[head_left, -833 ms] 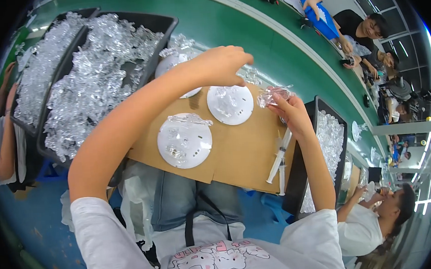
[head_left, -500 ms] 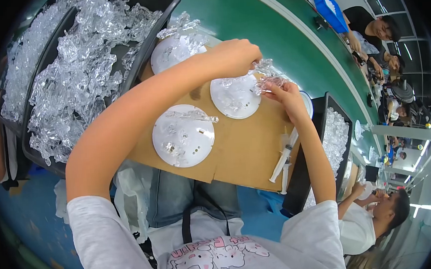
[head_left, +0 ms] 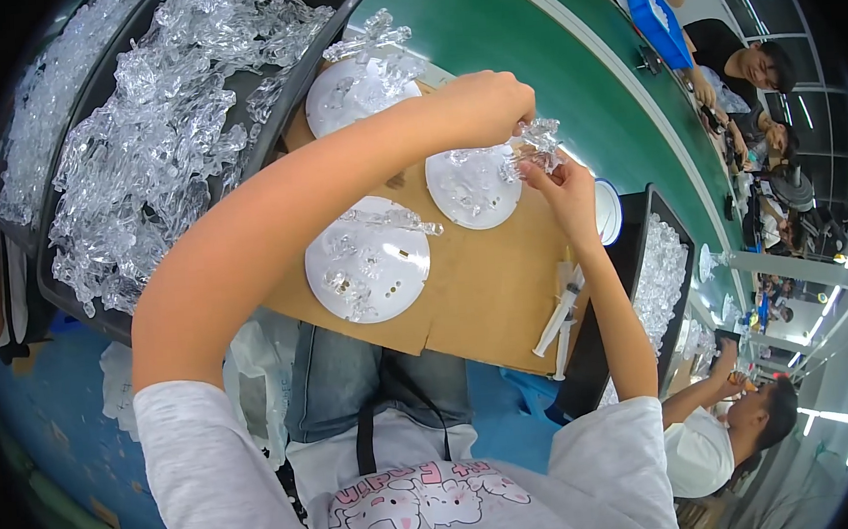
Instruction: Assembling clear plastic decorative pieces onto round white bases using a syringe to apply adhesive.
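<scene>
Left hand (head_left: 485, 105): curled into a fist, fingers closed on the near end of a clear plastic piece (head_left: 534, 147), raised above the work board.
Right hand (head_left: 564, 188): fingertips pinched on the same clear plastic piece from below; both hands meeting on it.
Clear piece: small, spiky, see-through; held in the air just over the right edge of the middle white disc (head_left: 474, 186).
Middle disc: round, white, flat on the cardboard sheet (head_left: 475, 290), a few clear bits on top.
Near disc (head_left: 367, 271): white, round, closer to the body, carrying clear bits and a long clear stick across its top.
Far disc (head_left: 361, 90): white, partly under a clump of clear parts, next to the tray.
In the way: left forearm crossing over the cardboard, hiding part of it between the discs.
Syringe-like tubes (head_left: 560, 316): white, lying at the right edge of the cardboard.
Left tray (head_left: 327, 37): dark, heaped with clear plastic parts.
Right tray (head_left: 639, 249): dark, filled with small clear parts.
Surface: cardboard resting across the lap, beside a green table (head_left: 526, 41).
Room: other people seated along the green table at the right; bright strip lights far right.
</scene>
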Demonstrator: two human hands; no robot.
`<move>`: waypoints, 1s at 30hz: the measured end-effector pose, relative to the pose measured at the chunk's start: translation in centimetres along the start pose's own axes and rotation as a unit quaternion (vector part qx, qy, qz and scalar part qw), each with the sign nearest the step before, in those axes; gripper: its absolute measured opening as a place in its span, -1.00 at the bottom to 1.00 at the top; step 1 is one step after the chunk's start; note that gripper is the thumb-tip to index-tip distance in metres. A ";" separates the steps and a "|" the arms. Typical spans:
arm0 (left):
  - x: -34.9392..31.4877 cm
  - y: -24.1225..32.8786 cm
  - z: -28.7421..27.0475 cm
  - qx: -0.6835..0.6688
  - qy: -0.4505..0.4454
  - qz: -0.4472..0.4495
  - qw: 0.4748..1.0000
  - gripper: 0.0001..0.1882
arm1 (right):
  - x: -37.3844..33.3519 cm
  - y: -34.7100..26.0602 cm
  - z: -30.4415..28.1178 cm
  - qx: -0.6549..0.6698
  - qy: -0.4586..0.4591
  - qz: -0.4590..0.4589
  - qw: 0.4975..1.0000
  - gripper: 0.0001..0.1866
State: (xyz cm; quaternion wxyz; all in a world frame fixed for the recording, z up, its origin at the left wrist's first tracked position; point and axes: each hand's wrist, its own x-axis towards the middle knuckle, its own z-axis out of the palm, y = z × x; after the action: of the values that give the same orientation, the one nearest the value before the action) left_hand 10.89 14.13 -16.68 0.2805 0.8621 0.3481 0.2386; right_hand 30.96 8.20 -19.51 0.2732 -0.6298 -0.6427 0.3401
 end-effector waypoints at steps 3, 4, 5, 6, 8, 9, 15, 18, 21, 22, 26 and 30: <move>-0.2 0.1 -0.3 -0.006 -0.011 -0.004 1.000 -0.82 | -0.3 -0.6 0.1 -0.048 0.002 0.021 0.999 -0.72; -0.1 0.0 -0.3 -0.005 -0.011 -0.004 1.000 -0.82 | -0.2 -0.4 0.1 -0.048 0.003 0.021 0.999 -0.72; -0.1 -0.1 -0.2 -0.003 -0.010 -0.003 1.000 -0.82 | -0.1 0.1 0.0 -0.028 0.004 0.026 0.999 -0.71; 0.0 -0.1 -0.1 -0.003 -0.010 -0.002 1.000 -0.82 | -0.1 0.5 0.0 -0.008 0.004 0.030 1.000 -0.71; 0.2 -0.2 0.3 -0.010 0.012 0.009 1.000 -0.83 | -0.2 1.3 -0.2 0.000 0.008 0.020 1.000 -0.73; 0.4 -0.2 0.4 -0.011 0.013 0.010 1.000 -0.83 | -0.3 1.7 -0.4 0.008 0.010 0.011 1.000 -0.74; 0.4 -0.3 0.3 -0.004 0.011 0.003 1.000 -0.82 | -2.0 -1.3 1.9 -0.121 0.081 -0.131 0.981 -0.77; 0.3 0.1 0.0 -0.003 -0.001 -0.012 1.000 -0.82 | -2.2 -1.0 1.9 -0.152 0.090 -0.114 0.978 -0.72; 0.0 -0.1 0.2 0.008 -0.004 -0.021 1.000 -0.83 | -2.9 -1.1 2.9 -0.260 0.114 -0.177 0.942 -0.71; -0.3 0.1 0.1 0.006 0.006 -0.017 1.000 -0.84 | -2.8 -0.5 2.7 -0.260 0.115 -0.178 0.942 -0.71; -0.2 0.2 -0.1 0.012 0.015 0.008 1.000 -0.85 | -1.4 1.5 0.3 -0.006 0.038 0.035 0.999 -0.69; 0.2 -0.1 0.0 0.006 0.007 0.014 1.000 -0.86 | -0.5 1.8 -0.5 0.159 -0.008 0.102 0.982 -0.66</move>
State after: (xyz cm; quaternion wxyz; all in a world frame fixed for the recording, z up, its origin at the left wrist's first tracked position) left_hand 10.98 14.34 -16.69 0.2695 0.8667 0.3398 0.2466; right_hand 32.54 7.70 -20.59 0.3282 -0.6379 -0.5151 0.4690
